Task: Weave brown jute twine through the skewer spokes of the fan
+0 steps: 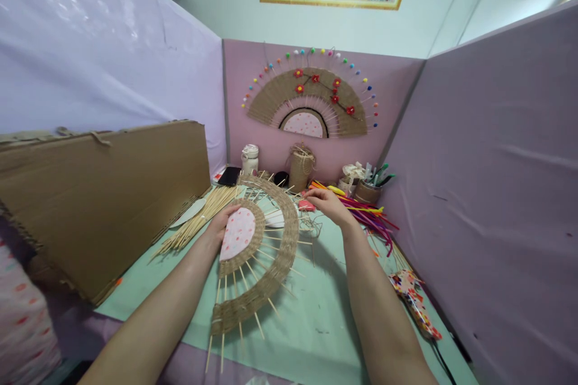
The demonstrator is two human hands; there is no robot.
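Observation:
A half-round fan (289, 234) of thin wooden sticks with a woven twine band stands tilted above the table. Its inner half-disc (239, 231) is covered in white cloth with pink dots and edged in twine. My left hand (221, 222) grips the fan by the straight side of this disc, the fingers partly hidden behind it. Just beyond the fan's upper right rim is my right hand (327, 201), thumb and fingers pinched together beside the stick ends. Whatever it pinches is too small to make out. Loose twine (313, 227) hangs below it, near a pink-red object (306, 206).
A bundle of sticks (198, 222) lies left, beside a cardboard sheet (103, 192). Colourful pipe cleaners (368, 216) and a patterned glue gun (415, 301) with a cord lie right. A twine roll (301, 168) and white bottle (250, 160) stand behind. A finished fan (271, 96) hangs on the partition.

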